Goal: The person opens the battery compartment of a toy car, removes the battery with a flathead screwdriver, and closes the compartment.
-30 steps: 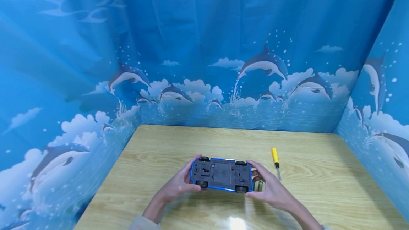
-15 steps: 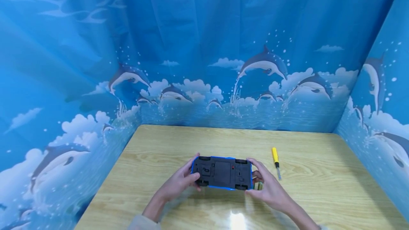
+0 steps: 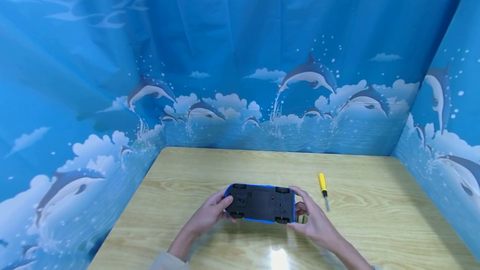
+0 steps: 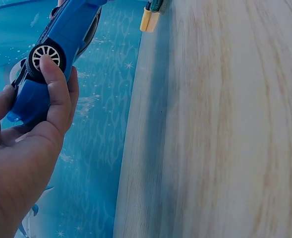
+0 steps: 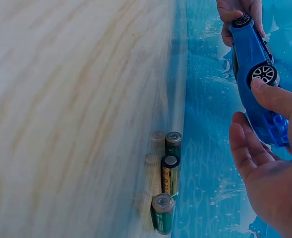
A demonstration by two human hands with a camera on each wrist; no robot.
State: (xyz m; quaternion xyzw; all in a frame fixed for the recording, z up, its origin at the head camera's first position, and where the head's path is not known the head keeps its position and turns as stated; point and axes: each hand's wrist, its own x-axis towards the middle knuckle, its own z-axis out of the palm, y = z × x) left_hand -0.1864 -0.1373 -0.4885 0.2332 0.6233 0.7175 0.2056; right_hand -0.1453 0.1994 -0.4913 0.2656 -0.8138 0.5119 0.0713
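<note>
A blue toy car [image 3: 260, 203] is held upside down above the table, its black underside with a closed panel and small red switch facing up. My left hand [image 3: 208, 216] grips its left end, with the thumb lying on the underside. In the left wrist view a finger of that hand presses by a silver-spoked wheel [image 4: 45, 55]. At the other end my right hand [image 3: 316, 220] holds the car, its thumb near a wheel [image 5: 263, 74] in the right wrist view. Green-and-gold batteries [image 5: 170, 176] stand on the table below the right hand, which partly hides them in the head view.
A yellow-handled screwdriver [image 3: 323, 184] lies on the wooden table [image 3: 210, 163], to the right beyond my right hand. Blue dolphin-printed curtains [image 3: 225, 53] hang along the back and sides of the table.
The car has tilted slightly, and its underside looks darker. My left thumb has moved from beside the near wheel up onto the underside. The right hand has barely shifted.
</note>
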